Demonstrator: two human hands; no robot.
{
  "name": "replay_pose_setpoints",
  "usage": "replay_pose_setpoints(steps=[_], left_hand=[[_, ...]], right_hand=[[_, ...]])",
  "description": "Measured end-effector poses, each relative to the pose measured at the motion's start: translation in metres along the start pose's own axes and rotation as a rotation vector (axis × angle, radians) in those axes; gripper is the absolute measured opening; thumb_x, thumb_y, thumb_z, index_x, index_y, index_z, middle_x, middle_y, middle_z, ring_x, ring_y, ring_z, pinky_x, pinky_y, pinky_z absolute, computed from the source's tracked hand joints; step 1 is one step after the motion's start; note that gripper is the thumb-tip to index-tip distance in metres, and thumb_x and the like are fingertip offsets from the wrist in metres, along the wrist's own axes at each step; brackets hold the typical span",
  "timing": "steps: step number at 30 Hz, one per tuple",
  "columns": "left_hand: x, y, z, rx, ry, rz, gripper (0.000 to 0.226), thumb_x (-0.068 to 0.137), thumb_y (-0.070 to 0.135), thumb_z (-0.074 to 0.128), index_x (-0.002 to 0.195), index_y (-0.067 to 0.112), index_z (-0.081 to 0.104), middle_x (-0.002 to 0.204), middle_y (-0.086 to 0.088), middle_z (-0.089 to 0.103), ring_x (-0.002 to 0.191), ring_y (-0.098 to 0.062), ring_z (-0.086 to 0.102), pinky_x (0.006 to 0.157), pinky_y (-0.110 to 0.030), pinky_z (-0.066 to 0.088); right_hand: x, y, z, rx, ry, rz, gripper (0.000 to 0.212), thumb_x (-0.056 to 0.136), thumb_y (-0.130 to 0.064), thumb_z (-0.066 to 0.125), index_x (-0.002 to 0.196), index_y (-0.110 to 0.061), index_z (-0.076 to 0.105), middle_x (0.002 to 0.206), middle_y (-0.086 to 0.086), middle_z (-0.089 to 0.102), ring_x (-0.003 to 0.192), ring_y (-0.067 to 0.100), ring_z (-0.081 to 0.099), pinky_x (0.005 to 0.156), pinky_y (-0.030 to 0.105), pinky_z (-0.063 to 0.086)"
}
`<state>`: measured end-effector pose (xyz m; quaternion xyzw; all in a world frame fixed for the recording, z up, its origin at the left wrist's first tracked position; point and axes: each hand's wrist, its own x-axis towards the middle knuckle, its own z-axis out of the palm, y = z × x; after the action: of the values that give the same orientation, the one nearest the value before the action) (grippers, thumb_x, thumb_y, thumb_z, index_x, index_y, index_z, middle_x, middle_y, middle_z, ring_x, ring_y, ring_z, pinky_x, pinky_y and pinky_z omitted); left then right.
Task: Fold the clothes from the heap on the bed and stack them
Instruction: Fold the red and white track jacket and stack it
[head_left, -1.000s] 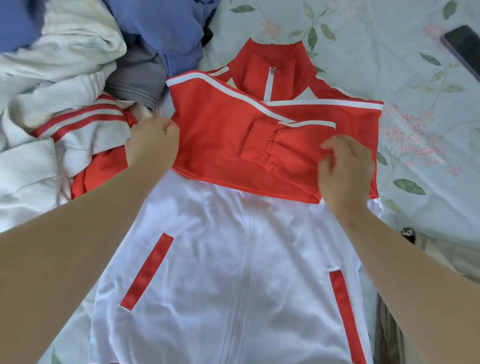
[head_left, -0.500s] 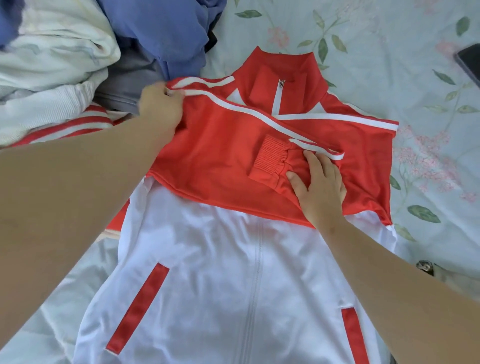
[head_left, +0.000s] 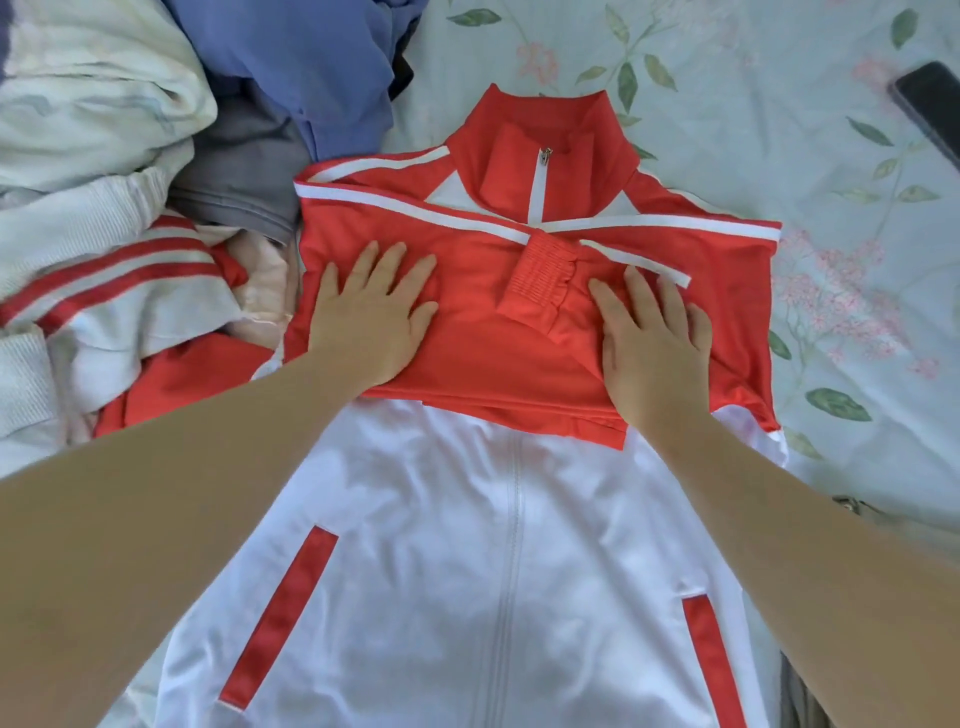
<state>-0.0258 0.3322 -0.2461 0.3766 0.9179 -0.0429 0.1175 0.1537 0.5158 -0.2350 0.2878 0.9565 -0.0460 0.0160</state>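
A red and white zip jacket (head_left: 467, 545) lies face up on the bed, collar away from me. Both red sleeves are folded across its chest, one ribbed cuff (head_left: 540, 270) near the middle. My left hand (head_left: 371, 314) lies flat with spread fingers on the left folded sleeve. My right hand (head_left: 649, 338) presses flat on the right folded sleeve, just right of the cuff. The heap of clothes (head_left: 104, 182) is bunched at the upper left beside the jacket.
The heap holds a blue garment (head_left: 311, 62), a grey one (head_left: 239, 176) and a white piece with red stripes (head_left: 114, 280). A dark phone (head_left: 930, 104) lies at the upper right on the floral bedsheet (head_left: 831, 260). Another fabric item shows at the lower right edge.
My left hand let go of the jacket's left shoulder edge and came down flat onto the folded sleeve. My right hand stays pressed on the right sleeve, its fingers spread wider.
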Motion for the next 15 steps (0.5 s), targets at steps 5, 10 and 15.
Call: replay_pose_setpoints(steps=[5, 10, 15], left_hand=[[-0.036, 0.02, -0.005, -0.176, 0.234, 0.076, 0.053, 0.096, 0.042, 0.028, 0.143, 0.022, 0.04, 0.149, -0.011, 0.038, 0.141, -0.032, 0.028, 0.111, -0.055, 0.02], [-0.119, 0.05, 0.017, -0.014, 0.123, 0.274, 0.054, 0.09, 0.043, 0.035, 0.132, 0.018, 0.055, 0.139, -0.011, 0.051, 0.131, -0.037, 0.043, 0.103, -0.061, 0.032], [-0.211, 0.057, 0.034, -0.081, 0.132, 0.28, 0.053, 0.089, 0.04, 0.038, 0.131, 0.014, 0.057, 0.137, -0.015, 0.053, 0.127, -0.039, 0.047, 0.101, -0.061, 0.035]], right_hand=[[-0.044, -0.003, 0.003, 0.062, 0.001, -0.163, 0.053, 0.092, -0.041, 0.031, 0.137, -0.02, 0.05, 0.145, 0.01, 0.045, 0.132, 0.039, 0.042, 0.104, 0.055, 0.031], [-0.116, -0.002, 0.008, 0.054, 0.063, -0.153, 0.048, 0.091, -0.035, 0.038, 0.13, -0.016, 0.057, 0.138, 0.018, 0.05, 0.123, 0.045, 0.049, 0.096, 0.056, 0.041], [-0.226, -0.011, 0.007, 0.124, 0.117, -0.311, 0.038, 0.093, -0.032, 0.042, 0.126, -0.02, 0.056, 0.129, 0.015, 0.059, 0.118, 0.038, 0.056, 0.095, 0.05, 0.044]])
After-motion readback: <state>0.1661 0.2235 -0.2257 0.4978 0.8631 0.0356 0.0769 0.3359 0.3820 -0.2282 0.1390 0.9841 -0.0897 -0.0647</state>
